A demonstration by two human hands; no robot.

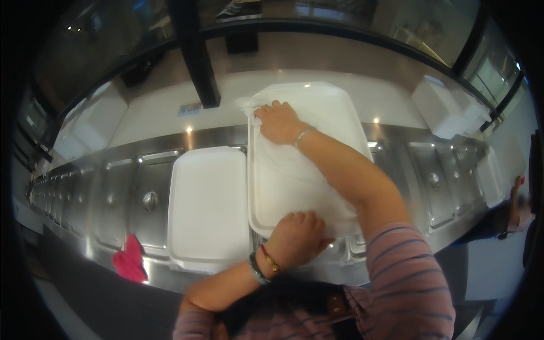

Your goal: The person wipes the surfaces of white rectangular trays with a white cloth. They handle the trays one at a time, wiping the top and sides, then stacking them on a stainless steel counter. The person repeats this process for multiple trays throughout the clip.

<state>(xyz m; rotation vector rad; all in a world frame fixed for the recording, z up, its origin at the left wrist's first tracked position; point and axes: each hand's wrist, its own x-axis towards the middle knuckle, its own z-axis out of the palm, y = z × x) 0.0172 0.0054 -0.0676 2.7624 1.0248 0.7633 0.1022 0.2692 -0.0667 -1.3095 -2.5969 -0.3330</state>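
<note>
A large white plastic tray (306,178) lies before me on the steel counter. Bunched under the fingers of my right hand (278,121) is a white cloth (250,104), pressed against the tray's far left corner and spilling over its rim. My left hand (297,238) grips the tray's near edge; its fingertips lie over the rim and the thumb points right. A second white tray (208,204) rests on the counter just to the left.
Steel pan lids with knobs (151,202) run along the counter both ways. A pink cloth (129,259) hangs at its front edge. Stacked white trays stand on the far ledge, left (93,117) and right (442,106). A black post (199,72) rises behind. Another person (516,208) is at far right.
</note>
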